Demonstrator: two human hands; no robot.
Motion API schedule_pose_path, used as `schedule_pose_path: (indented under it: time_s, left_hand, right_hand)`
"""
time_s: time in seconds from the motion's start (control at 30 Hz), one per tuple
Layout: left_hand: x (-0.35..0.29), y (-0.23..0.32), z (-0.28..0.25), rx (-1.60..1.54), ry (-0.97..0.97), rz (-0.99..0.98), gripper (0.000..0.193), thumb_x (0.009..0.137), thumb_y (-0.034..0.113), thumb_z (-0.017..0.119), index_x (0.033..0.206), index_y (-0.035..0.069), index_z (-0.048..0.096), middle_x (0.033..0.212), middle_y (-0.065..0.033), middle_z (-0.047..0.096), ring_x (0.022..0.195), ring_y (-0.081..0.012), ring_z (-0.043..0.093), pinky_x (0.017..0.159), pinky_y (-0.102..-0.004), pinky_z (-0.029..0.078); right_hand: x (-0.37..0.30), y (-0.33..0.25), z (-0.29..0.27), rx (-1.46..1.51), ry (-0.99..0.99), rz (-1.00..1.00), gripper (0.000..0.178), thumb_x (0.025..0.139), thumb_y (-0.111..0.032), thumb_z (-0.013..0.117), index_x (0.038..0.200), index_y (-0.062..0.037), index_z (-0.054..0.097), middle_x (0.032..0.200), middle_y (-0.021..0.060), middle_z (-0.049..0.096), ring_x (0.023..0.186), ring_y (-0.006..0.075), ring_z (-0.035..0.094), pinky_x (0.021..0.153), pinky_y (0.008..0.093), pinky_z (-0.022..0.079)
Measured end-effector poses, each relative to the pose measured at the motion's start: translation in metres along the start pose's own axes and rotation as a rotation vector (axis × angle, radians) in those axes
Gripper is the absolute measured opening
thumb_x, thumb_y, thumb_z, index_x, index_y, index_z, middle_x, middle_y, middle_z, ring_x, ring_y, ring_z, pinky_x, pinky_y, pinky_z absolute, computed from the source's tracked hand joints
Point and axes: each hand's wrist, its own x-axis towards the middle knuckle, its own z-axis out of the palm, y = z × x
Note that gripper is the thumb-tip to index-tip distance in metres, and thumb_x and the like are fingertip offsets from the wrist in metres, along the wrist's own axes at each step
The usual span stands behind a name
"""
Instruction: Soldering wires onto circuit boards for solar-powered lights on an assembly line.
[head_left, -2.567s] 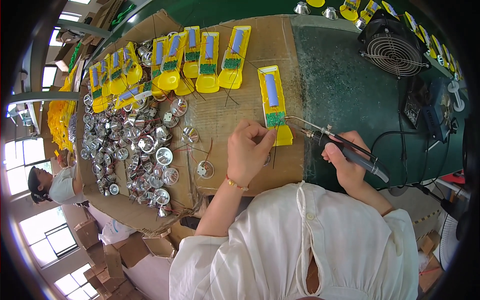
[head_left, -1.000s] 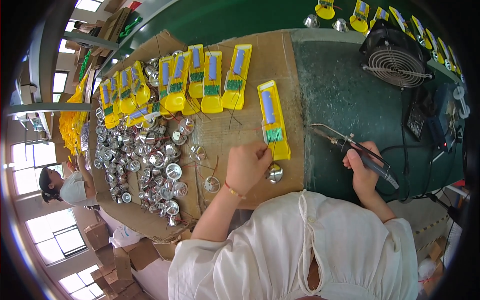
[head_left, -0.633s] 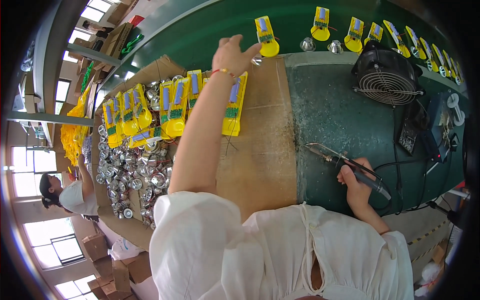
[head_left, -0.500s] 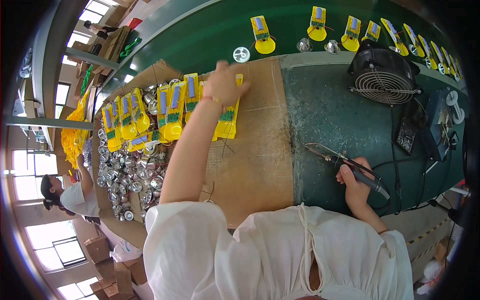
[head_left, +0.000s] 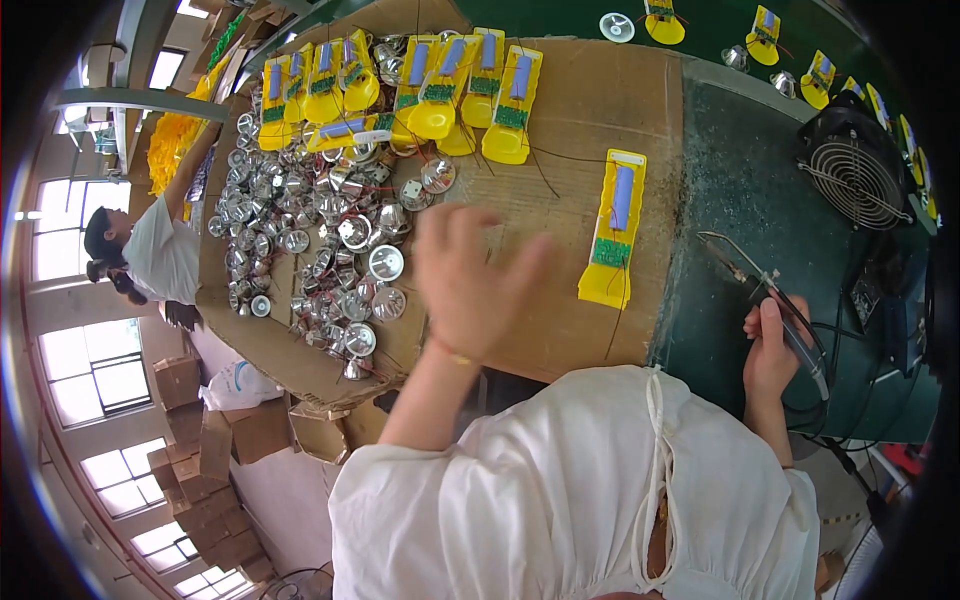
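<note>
My left hand (head_left: pixel 468 285), blurred by motion, hovers over the cardboard sheet (head_left: pixel 560 220) with its fingers apart and nothing in them. Beside it spreads a heap of silver cup-shaped reflectors (head_left: pixel 386 263) with thin wires. My right hand (head_left: pixel 768 355) grips the dark handle of a soldering iron (head_left: pixel 803 348), whose tip points up and left. Between the two hands lies a single yellow plastic housing (head_left: pixel 604 284) carrying a purple cylindrical battery, a green circuit board and loose wires. More such housings (head_left: pixel 433 120) lie in a row along the far side of the heap.
A black fan (head_left: pixel 853 180) with a wire grille stands at the right of the green bench. Further housings (head_left: pixel 763 45) and reflectors (head_left: pixel 735 57) line the bench's far side. Another person (head_left: pixel 155 250) in white works at the left, by yellow parts (head_left: pixel 180 148).
My left hand has come back toward me from the row of housings. One housing now lies apart on the cardboard. The view has swung, and the soldering iron stays in my right hand.
</note>
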Motion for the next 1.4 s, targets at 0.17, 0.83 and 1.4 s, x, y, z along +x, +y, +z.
schedule_pose_path:
  time_s: [0.17, 0.83, 1.4]
  left_hand:
    - [-0.031, -0.041, -0.032, 0.27, -0.264, 0.01, 0.018, 0.065, 0.023, 0.073, 0.071, 0.011, 0.061, 0.083, -0.0049, 0.051, 0.08, -0.0262, 0.049, 0.069, -0.0379, 0.04]
    - [-0.037, 0.012, 0.032, -0.63, -0.379, -0.326, 0.01, 0.076, 0.009, 0.066, 0.082, 0.001, 0.065, 0.072, -0.0093, 0.06, 0.063, -0.0181, 0.056, 0.058, -0.029, 0.045]
    - [-0.038, 0.017, 0.04, -0.654, -0.409, -0.327, 0.013, 0.078, 0.01, 0.065, 0.076, -0.003, 0.063, 0.078, -0.0071, 0.055, 0.06, -0.0125, 0.051, 0.056, -0.0237, 0.042]
  right_hand:
    - [-0.01, -0.008, 0.009, 0.016, -0.069, -0.002, 0.015, 0.082, -0.01, 0.06, 0.089, 0.0009, 0.053, 0.064, 0.0064, 0.056, 0.054, 0.0098, 0.052, 0.049, 0.0194, 0.04]
    - [-0.034, -0.02, 0.034, -0.284, -0.349, -0.197, 0.015, 0.078, -0.006, 0.063, 0.084, 0.0023, 0.051, 0.068, 0.0091, 0.059, 0.06, 0.0109, 0.056, 0.056, 0.0232, 0.046]
    - [-0.032, -0.014, 0.052, -0.082, -0.291, -0.076, 0.014, 0.078, -0.007, 0.065, 0.082, 0.0011, 0.055, 0.066, 0.005, 0.061, 0.058, 0.0064, 0.055, 0.053, 0.0195, 0.043]
